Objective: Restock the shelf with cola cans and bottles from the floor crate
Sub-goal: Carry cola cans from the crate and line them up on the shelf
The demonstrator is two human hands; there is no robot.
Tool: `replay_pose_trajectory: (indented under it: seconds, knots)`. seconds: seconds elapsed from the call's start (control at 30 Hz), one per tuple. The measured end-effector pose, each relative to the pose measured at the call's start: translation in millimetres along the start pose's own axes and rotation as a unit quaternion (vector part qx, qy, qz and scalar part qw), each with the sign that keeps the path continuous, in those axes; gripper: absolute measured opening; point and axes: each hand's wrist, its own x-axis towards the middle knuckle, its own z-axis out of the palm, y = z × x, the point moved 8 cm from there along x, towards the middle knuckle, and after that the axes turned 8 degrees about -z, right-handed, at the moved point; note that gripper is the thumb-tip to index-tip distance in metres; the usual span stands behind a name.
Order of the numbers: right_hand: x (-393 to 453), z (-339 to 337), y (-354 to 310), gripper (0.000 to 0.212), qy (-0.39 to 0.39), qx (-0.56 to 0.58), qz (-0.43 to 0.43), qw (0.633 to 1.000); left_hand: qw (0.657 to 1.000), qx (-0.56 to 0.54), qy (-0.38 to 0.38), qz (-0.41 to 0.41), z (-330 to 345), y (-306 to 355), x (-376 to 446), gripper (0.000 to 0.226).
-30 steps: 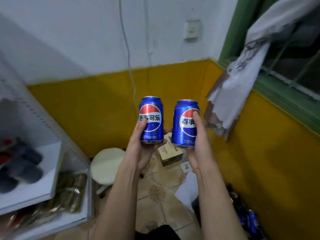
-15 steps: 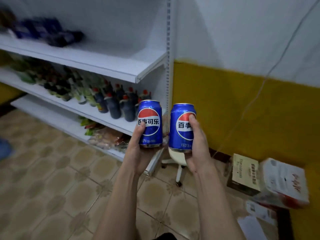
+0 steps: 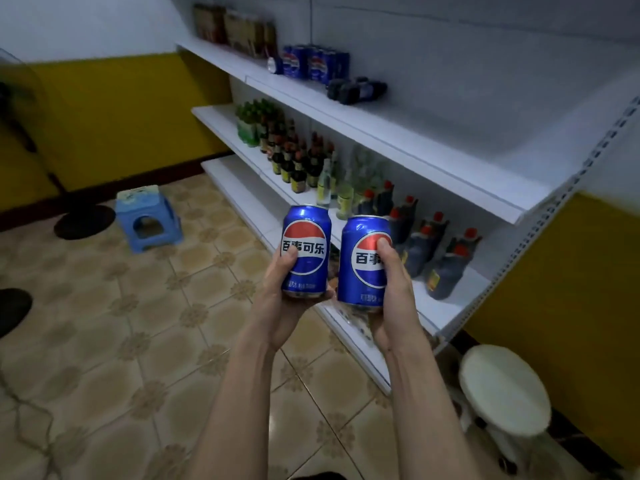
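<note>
Left hand (image 3: 284, 299) grips the left cola can (image 3: 305, 251) upright, thumb across a red, white and blue Pepsi-style roundel lettered 百事可乐; right hand (image 3: 393, 289) grips the right cola can (image 3: 364, 263), thumb covering its label so that only 百事 reads, the two cans side by side and not touching. At 1 o'clock on the white shelf (image 3: 408, 147), the upper board carries a cluster of matching blue cans (image 3: 313, 64) with dark bottles (image 3: 356, 89) lying beside them. The board below holds red-capped dark bottles (image 3: 436, 251), their labels illegible, and a blue stool (image 3: 149, 220) stands on the floor at 10 o'clock.
</note>
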Motion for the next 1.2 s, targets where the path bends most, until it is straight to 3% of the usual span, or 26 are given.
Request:
replay_pose_trajectory:
  seconds: [0.17,0.43,0.77,1.2]
  knots:
    - [22.2,85.0,39.5,0.055,-0.073,-0.012,0.039,0.996,0.997,-0.048,0.051,0.031,-74.3,43.8,-4.7,0.098]
    - [74.3,178.7,91.5,0.057,-0.146,-0.003,0.077,0.986,0.992,-0.068,0.087,0.061,-156.6,93.3,29.1,0.069]
    - [214.8,291.5,146.5,0.059,-0.155,0.016,0.079,0.985,0.99,-0.015,0.123,0.068,-240.2,199.9,139.7,0.093]
    - [364.4,408.3,126.3,0.059,-0.201,0.016,0.022,0.979,0.991,-0.035,0.091,0.091,-291.3,319.7,273.4,0.091]
